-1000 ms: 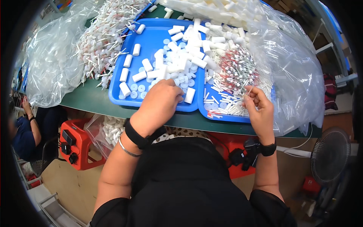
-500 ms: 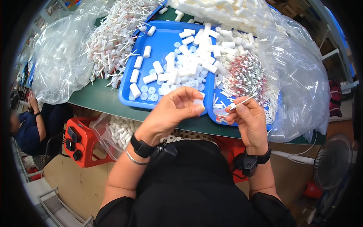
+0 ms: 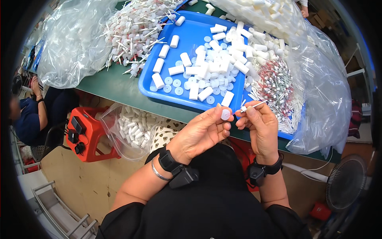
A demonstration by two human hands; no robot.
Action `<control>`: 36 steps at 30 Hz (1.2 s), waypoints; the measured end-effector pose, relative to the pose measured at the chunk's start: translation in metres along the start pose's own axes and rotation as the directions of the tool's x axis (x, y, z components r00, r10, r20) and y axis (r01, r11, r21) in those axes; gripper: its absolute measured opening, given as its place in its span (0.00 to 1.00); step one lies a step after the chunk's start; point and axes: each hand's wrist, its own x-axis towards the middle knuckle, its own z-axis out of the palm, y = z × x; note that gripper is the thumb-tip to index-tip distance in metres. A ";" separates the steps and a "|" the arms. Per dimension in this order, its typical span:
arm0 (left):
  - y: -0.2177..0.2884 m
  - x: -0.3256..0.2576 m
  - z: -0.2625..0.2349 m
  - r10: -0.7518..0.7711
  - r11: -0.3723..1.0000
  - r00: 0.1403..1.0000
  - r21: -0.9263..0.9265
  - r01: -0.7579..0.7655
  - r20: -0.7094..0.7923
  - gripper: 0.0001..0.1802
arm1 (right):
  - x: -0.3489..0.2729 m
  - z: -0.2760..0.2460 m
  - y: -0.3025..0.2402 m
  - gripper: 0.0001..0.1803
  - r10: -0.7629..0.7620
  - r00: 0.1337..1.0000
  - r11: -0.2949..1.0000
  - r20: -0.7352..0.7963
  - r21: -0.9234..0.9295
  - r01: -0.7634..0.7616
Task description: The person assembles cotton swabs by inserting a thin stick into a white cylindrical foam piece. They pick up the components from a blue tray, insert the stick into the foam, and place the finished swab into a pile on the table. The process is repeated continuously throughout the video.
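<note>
My left hand (image 3: 203, 133) pinches a small white round cap (image 3: 225, 114) between thumb and fingertips. My right hand (image 3: 258, 125) holds a thin white stick with a red tip (image 3: 251, 106), its end touching the cap. Both hands hover over the near edge of the green table (image 3: 115, 89), just in front of a blue tray (image 3: 191, 38) full of white cylinders and round discs. A second blue tray (image 3: 287, 136) to the right carries a heap of red-tipped sticks (image 3: 274, 85).
A pile of assembled white sticks (image 3: 133, 34) lies left of the trays. Clear plastic bags (image 3: 69, 40) lie around the table, and one bag of white parts (image 3: 129, 127) hangs below it. A red crate (image 3: 85, 135), a fan (image 3: 346, 187) and another seated person (image 3: 32, 111) are nearby.
My left hand left the tray with a cap and came toward my body. My right hand lifted a stick from the heap and brought it to the cap.
</note>
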 end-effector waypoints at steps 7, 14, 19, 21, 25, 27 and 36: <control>-0.001 -0.001 -0.002 0.008 1.000 1.000 -0.023 -0.009 -0.024 0.16 | -0.003 0.002 0.001 0.09 -0.111 0.994 0.980 -0.026 -0.167 0.105; -0.002 0.000 -0.001 0.014 1.000 0.999 -0.025 -0.015 -0.044 0.15 | -0.010 0.004 -0.002 0.09 -0.268 0.963 0.913 0.013 -0.315 0.259; -0.002 0.001 0.002 0.023 0.999 0.997 -0.028 -0.025 -0.068 0.14 | -0.009 -0.004 -0.004 0.07 -0.488 0.838 0.664 0.245 -0.518 0.539; -0.003 0.001 0.002 0.018 1.000 0.998 -0.022 -0.020 -0.063 0.14 | -0.010 -0.003 -0.006 0.06 -0.478 0.835 0.646 0.273 -0.535 0.544; -0.006 0.002 0.004 0.014 1.000 1.000 -0.008 -0.014 -0.027 0.14 | -0.006 -0.001 -0.006 0.07 -0.498 0.801 0.585 0.333 -0.553 0.594; -0.005 0.001 0.006 0.029 0.999 0.998 0.044 -0.027 -0.061 0.15 | -0.006 -0.001 -0.010 0.07 -0.479 0.812 0.561 0.333 -0.595 0.575; -0.016 0.002 0.001 0.095 0.991 0.991 0.104 -0.086 -0.089 0.17 | -0.020 0.007 -0.013 0.05 -0.167 0.980 0.724 0.105 -0.662 0.194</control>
